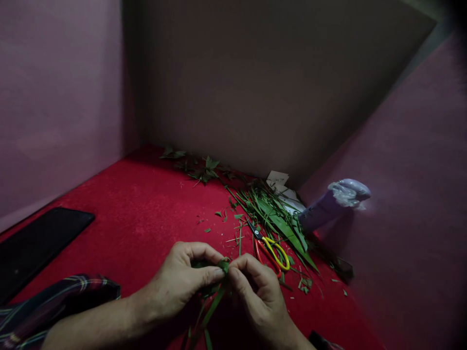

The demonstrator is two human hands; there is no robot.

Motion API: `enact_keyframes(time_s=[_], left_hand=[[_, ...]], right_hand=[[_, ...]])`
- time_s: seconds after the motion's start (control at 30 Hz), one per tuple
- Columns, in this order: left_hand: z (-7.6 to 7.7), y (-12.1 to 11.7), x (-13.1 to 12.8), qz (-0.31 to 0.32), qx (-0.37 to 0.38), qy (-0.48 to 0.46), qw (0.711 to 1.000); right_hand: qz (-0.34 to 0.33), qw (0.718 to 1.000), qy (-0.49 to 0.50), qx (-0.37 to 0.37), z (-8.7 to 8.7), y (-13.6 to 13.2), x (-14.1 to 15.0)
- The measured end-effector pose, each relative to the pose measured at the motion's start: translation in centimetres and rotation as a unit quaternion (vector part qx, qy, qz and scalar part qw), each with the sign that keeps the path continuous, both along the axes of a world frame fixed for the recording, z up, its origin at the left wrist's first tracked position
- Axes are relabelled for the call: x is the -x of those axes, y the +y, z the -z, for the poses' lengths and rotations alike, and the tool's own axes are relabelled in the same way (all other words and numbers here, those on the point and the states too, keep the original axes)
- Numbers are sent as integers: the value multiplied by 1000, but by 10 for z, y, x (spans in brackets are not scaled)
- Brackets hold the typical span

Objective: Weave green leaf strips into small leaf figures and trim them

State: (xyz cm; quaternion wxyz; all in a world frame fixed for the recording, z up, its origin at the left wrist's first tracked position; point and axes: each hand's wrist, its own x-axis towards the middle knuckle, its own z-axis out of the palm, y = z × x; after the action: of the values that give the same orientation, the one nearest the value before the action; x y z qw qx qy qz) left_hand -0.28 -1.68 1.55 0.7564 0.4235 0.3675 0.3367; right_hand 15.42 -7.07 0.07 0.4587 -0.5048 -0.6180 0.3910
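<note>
Both of my hands meet low in the middle of the view over a red cloth surface (138, 214). My left hand (182, 282) and my right hand (257, 291) pinch a small folded green leaf piece (223, 265) between fingertips and thumbs. Long green leaf strips (209, 313) hang down from the folded piece between my wrists. Just beyond my right hand lie scissors (272, 250) with one yellow and one red handle.
A heap of long green leaves (277, 218) lies at the back right, with leafy sprigs (202, 170) further back. A purple roll capped with plastic (333, 201) leans at the right. A flat black object (36, 243) rests at left. Pink walls and a brown board enclose the surface.
</note>
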Motion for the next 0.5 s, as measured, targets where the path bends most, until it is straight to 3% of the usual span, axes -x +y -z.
enact_keyframes(time_s=[0.17, 0.37, 0.5], left_hand=[[1, 0, 0, 16, 1, -11, 1000], [0, 2, 3, 37, 7, 25, 999], [2, 3, 2, 30, 3, 11, 999]], right_hand=[[23, 999, -38, -22, -3, 1, 0], [27, 981, -133, -142, -3, 1, -1], [20, 970, -167, -176, 0, 1, -1]])
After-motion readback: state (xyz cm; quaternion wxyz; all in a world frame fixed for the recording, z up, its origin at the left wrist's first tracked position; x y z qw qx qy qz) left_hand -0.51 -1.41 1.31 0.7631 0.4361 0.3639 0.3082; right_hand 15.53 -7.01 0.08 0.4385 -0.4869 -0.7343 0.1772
